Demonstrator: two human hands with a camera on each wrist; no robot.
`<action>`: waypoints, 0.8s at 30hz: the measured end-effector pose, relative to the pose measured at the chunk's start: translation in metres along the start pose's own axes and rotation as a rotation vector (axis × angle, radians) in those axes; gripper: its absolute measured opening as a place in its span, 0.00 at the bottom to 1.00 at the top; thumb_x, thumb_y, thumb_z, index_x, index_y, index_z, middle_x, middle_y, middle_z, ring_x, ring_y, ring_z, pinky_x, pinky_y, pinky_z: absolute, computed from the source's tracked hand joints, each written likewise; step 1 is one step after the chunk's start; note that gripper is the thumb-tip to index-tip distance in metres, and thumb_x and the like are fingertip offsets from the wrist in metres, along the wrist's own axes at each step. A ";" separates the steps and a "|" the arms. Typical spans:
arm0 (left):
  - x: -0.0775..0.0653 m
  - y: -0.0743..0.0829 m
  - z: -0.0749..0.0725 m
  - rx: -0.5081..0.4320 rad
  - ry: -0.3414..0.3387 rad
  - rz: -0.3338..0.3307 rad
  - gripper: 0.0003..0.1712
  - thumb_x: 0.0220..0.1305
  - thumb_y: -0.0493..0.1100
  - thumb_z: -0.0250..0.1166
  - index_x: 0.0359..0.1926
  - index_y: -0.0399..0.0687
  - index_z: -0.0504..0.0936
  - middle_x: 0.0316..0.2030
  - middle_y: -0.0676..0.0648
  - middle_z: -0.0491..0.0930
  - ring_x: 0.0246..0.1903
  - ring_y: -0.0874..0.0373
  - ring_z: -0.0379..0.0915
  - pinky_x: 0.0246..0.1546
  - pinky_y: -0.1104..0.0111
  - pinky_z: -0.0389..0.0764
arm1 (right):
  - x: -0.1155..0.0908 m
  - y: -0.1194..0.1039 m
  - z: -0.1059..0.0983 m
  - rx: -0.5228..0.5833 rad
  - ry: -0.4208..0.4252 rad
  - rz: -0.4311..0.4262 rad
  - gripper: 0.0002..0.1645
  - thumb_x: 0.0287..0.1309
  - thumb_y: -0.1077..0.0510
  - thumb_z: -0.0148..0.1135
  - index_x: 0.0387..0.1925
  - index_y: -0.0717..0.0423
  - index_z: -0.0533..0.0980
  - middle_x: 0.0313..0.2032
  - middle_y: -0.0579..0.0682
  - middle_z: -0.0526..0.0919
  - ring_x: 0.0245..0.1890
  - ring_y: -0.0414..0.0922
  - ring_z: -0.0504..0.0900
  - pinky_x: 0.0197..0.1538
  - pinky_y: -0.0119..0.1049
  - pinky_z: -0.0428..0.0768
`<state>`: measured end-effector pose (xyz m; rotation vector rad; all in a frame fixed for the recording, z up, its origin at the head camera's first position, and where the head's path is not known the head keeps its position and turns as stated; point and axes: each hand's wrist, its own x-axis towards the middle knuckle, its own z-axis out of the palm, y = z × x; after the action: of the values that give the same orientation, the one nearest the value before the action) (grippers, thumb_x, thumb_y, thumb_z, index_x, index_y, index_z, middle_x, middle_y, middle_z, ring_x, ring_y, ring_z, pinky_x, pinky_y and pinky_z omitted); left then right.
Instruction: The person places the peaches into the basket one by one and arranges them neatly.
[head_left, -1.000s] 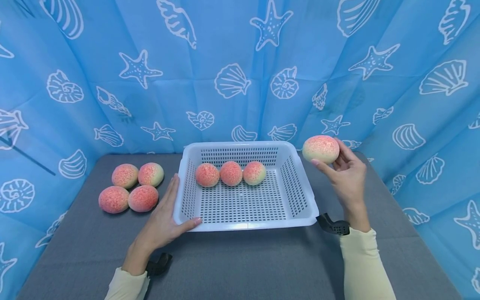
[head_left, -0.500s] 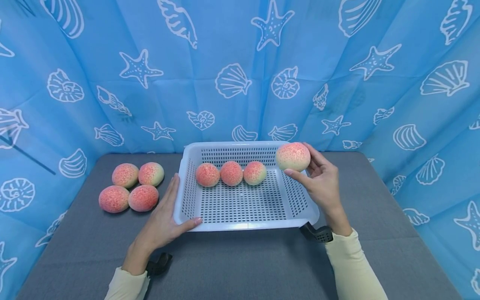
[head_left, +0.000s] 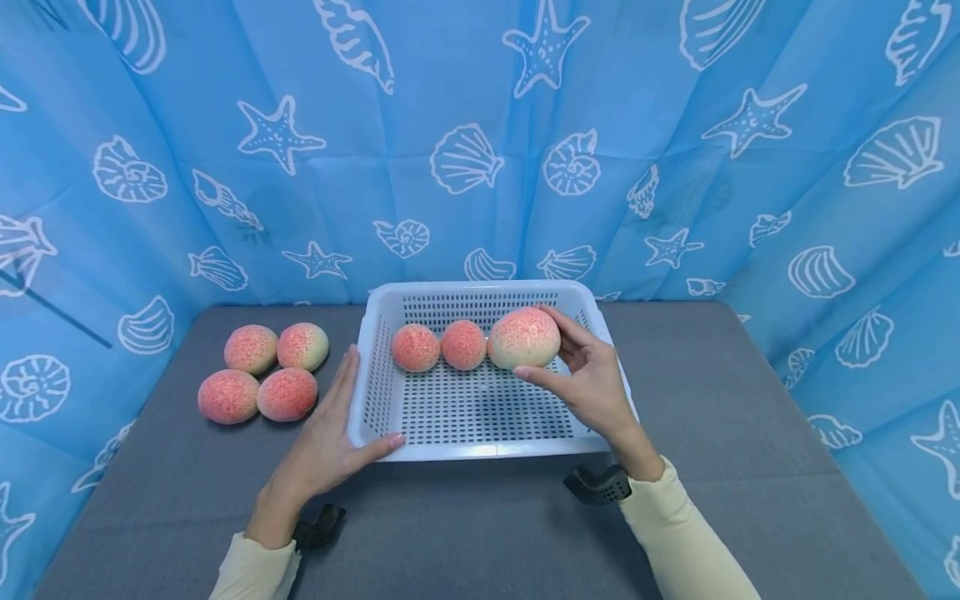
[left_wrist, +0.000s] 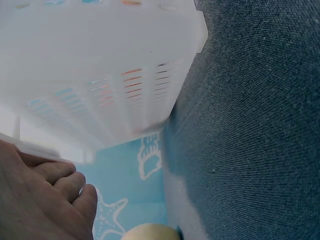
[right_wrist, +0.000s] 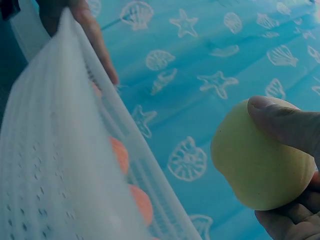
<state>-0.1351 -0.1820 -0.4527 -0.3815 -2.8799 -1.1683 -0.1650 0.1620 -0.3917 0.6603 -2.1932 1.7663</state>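
Observation:
A pink-and-cream peach [head_left: 524,337] is pinched between thumb and fingers of my right hand [head_left: 600,383], above the white slotted basket [head_left: 495,452]. Its pale yellow side faces the camera in the right wrist view. Inside the basket, two peaches [head_left: 462,345] show in a row along the back; the held peach hides the spot just right of them. My left hand [head_left: 326,442] rests against the basket's left front corner, fingers extended along the left side and thumb on the front rim. In the left wrist view, its bent fingers [left_wrist: 65,182] lie by the rim.
Several peaches [head_left: 288,395] lie grouped on the grey cloth [head_left: 480,533] left of the basket. A blue curtain [head_left: 495,100] with white shells and starfish hangs behind the table. Black wrist devices [head_left: 596,485] sit near both sleeves.
My right hand has carried the peach leftward and down, from beyond the basket's right side to over its interior. The left hand and basket have stayed in place.

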 end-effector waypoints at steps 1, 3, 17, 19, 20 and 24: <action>0.000 0.000 0.000 -0.003 0.001 0.002 0.75 0.52 0.65 0.76 0.80 0.67 0.26 0.81 0.50 0.30 0.78 0.38 0.36 0.66 0.31 0.51 | 0.000 0.000 0.003 0.006 -0.015 -0.001 0.49 0.48 0.73 0.77 0.72 0.67 0.65 0.66 0.61 0.73 0.65 0.54 0.75 0.63 0.34 0.74; 0.000 0.000 0.000 -0.005 0.000 0.002 0.75 0.52 0.65 0.76 0.80 0.67 0.26 0.81 0.50 0.30 0.78 0.38 0.36 0.66 0.31 0.51 | 0.000 0.001 0.009 0.015 -0.041 -0.002 0.50 0.47 0.73 0.78 0.72 0.67 0.65 0.66 0.61 0.74 0.65 0.53 0.75 0.63 0.35 0.74; 0.001 -0.002 0.000 0.001 0.004 0.003 0.75 0.52 0.64 0.76 0.80 0.66 0.26 0.81 0.48 0.31 0.78 0.38 0.37 0.66 0.31 0.53 | 0.013 0.001 0.043 -0.017 -0.272 0.135 0.50 0.47 0.60 0.82 0.72 0.60 0.68 0.65 0.54 0.75 0.59 0.49 0.80 0.60 0.44 0.78; 0.001 -0.002 0.000 0.000 0.006 0.004 0.75 0.52 0.64 0.76 0.80 0.66 0.26 0.81 0.48 0.31 0.78 0.38 0.38 0.66 0.31 0.53 | 0.011 0.001 0.045 -0.029 -0.304 0.139 0.51 0.47 0.60 0.82 0.72 0.61 0.67 0.66 0.54 0.75 0.60 0.48 0.79 0.60 0.43 0.78; 0.001 -0.002 0.000 -0.005 0.006 0.006 0.75 0.52 0.64 0.77 0.80 0.66 0.26 0.81 0.48 0.31 0.78 0.37 0.38 0.66 0.31 0.53 | 0.010 0.001 0.046 -0.037 -0.316 0.136 0.51 0.47 0.60 0.82 0.72 0.62 0.67 0.66 0.54 0.75 0.61 0.48 0.79 0.61 0.42 0.78; 0.001 -0.001 0.000 -0.020 0.010 0.014 0.75 0.52 0.63 0.77 0.80 0.67 0.26 0.81 0.49 0.30 0.77 0.37 0.41 0.66 0.32 0.54 | 0.010 -0.008 0.045 -0.073 -0.347 0.113 0.52 0.46 0.60 0.83 0.71 0.62 0.68 0.65 0.54 0.75 0.61 0.47 0.79 0.61 0.40 0.77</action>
<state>-0.1366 -0.1826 -0.4535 -0.3939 -2.8545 -1.1945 -0.1659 0.1152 -0.3912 0.8997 -2.5537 1.7210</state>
